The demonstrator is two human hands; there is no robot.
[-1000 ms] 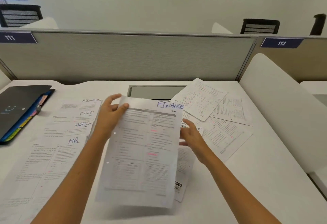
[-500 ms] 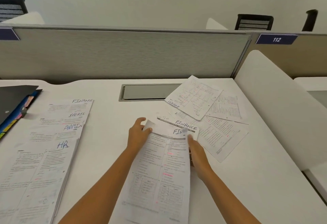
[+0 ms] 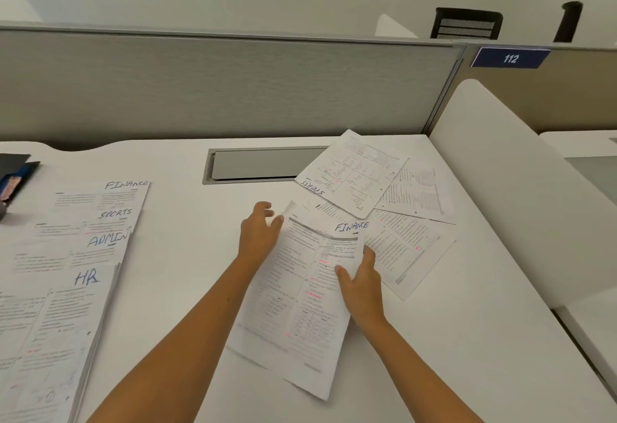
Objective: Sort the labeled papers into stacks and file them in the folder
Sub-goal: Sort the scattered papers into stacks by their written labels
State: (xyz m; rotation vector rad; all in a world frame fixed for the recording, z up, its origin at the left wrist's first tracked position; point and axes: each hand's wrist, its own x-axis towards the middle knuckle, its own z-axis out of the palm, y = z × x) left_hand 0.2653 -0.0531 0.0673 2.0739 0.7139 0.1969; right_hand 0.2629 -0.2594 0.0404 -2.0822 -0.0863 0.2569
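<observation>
Lying on the white tabletop (image 3: 187, 255), slightly askew, the FINANCE sheet (image 3: 300, 289) is printed in two columns with pink highlights. The left hand (image 3: 258, 234) pinches its curled top-left corner; the right hand (image 3: 362, 284) grips its right edge, thumb on top. Sorted stacks (image 3: 66, 272) labelled FINANCE, SPORTS, ADMIN, HR fan out at left. The folder (image 3: 15, 172) is cut off at the frame edge; the fine print is unreadable.

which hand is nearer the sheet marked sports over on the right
Right. The right hand grips the FINANCE sheet below the loose SPORTS sheet; the left hand pinches that sheet's top left corner, further to the SPORTS sheet's left.
</observation>
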